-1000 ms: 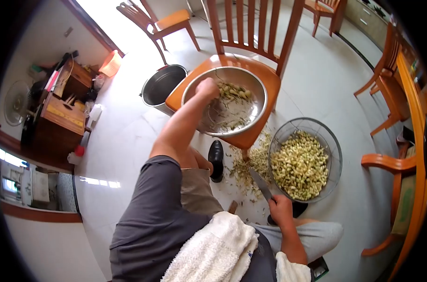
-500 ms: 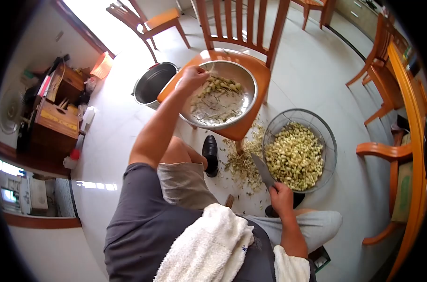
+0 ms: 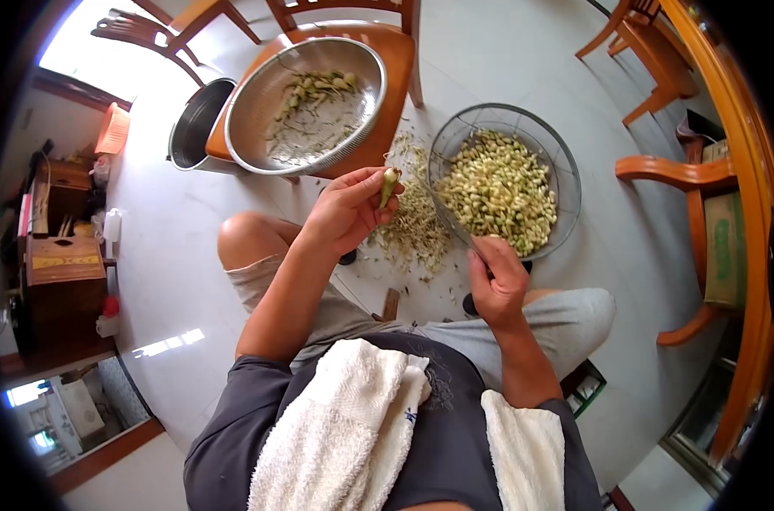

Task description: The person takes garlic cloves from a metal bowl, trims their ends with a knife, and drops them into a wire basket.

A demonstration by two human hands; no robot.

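Note:
My left hand [image 3: 349, 204] pinches a small pale-green bulb [image 3: 389, 186] with a tapering stem, raised in front of my knees. My right hand [image 3: 499, 281] is closed around the handle of a knife [image 3: 460, 232], whose blade shows nearly edge-on beside the wire basket. That wire basket [image 3: 573, 175] stands on the floor and holds many trimmed bulbs [image 3: 502, 192]. Up to the left, a perforated steel colander [image 3: 255, 98] sits on a chair, with some untrimmed bulbs [image 3: 319, 88] and loose stems inside.
Trimmings [image 3: 417, 234] lie scattered on the floor between chair and basket. The wooden chair [image 3: 395, 64] bears the colander, and a dark metal bucket [image 3: 187, 136] stands at its left. A wooden table [image 3: 736, 111] and more chairs line the right side.
My left hand has come back from the colander towards my body with a bulb. My right hand has turned the knife so less of its blade shows. The view has shifted.

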